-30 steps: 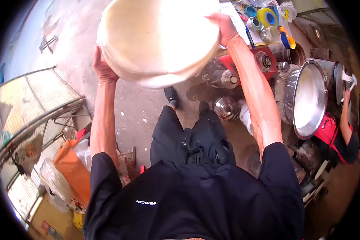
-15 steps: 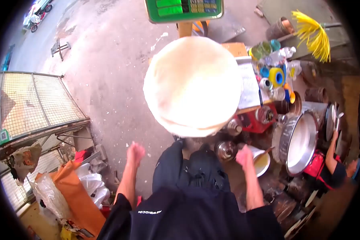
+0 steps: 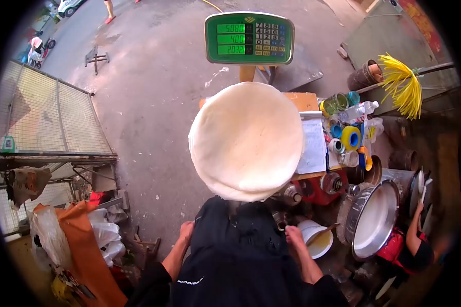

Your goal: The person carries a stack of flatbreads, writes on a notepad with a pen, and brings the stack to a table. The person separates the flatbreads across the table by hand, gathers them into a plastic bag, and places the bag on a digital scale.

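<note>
A stack of thin, round, pale flat dough sheets [image 3: 246,140] lies in front of me, in front of the post of a digital scale display [image 3: 249,38] with lit green digits. My left hand [image 3: 187,231] is beside my left thigh, fingers curled, apart from the stack. On the other side my right hand [image 3: 294,236] hangs by my right thigh, also curled and close to a white bucket [image 3: 320,250] with a stick in it. Nothing shows in either hand. The sheets hide whatever bears them.
Right of the stack are a paper pad [image 3: 312,143], tape rolls [image 3: 351,138] and several bottles. Further right stand a large metal basin [image 3: 376,220] and a person's arm [image 3: 415,225] holding a utensil. A wire mesh cage [image 3: 51,112] and orange cloth [image 3: 84,256] are at left.
My hands have dropped from out in front to beside my thighs. The view has tilted up, so the whole scale display shows. The stack looks unchanged.
</note>
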A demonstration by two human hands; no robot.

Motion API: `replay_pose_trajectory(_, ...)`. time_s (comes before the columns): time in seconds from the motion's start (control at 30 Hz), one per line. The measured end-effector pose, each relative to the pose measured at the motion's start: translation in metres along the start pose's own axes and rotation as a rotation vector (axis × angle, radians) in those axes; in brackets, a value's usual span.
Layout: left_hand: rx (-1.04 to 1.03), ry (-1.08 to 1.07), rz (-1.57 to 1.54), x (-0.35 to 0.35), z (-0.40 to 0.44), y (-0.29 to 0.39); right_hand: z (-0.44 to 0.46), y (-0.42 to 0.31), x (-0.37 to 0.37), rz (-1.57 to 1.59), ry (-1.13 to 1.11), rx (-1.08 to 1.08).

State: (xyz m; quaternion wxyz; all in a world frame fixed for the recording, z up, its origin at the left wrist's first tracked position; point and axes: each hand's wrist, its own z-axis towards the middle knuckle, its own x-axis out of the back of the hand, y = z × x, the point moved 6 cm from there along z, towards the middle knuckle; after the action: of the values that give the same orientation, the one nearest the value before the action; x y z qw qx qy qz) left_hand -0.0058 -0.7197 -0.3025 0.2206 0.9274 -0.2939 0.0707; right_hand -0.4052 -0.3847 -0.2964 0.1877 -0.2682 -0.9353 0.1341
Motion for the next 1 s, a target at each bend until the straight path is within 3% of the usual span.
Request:
replay_pose_trajectory(0.03,0.033,0.001,-0.064,-0.003,-0.001,0.006,-0.005,-0.035,0.013,0.120,-0.004,-0.062)
replay_pose_trajectory(0.17,0.040,-0.021,-0.293,-0.008,-0.018,0.030,0.017,-0.106,0.063,0.208,0.053,0.173)
replay_pose_trajectory(0.37,0.022,0.020,-0.229,-0.014,-0.045,0.044,0.033,-0.146,0.076,0.301,0.028,0.300)
replay_pose_trajectory(0.47,0.022,0.022,-0.270,-0.006,-0.042,0.018,0.017,-0.183,0.098,0.188,0.211,0.543)
replay_pose_trajectory(0.57,0.079,0.040,-0.218,-0.001,-0.056,0.005,0.020,-0.221,0.121,0.335,0.337,0.565)
replay_pose_trajectory(0.67,0.132,-0.095,-0.235,0.017,-0.047,-0.030,0.045,-0.249,0.142,0.135,0.461,0.663)
replay_pose_trajectory(0.73,0.141,-0.056,-0.213,0.015,-0.064,-0.025,0.049,-0.274,0.156,-0.152,0.688,0.782)
replay_pose_trajectory(0.8,0.106,-0.026,-0.222,0.010,-0.076,-0.013,0.071,-0.281,0.176,-0.147,0.835,0.676)
replay_pose_trajectory(0.93,0.063,-0.058,-0.158,0.016,-0.063,-0.028,0.113,-0.289,0.183,-0.259,0.853,0.682)
replay_pose_trajectory(1.0,0.060,-0.045,-0.026,0.016,-0.056,-0.031,0.097,-0.318,0.179,-0.150,0.841,0.790)
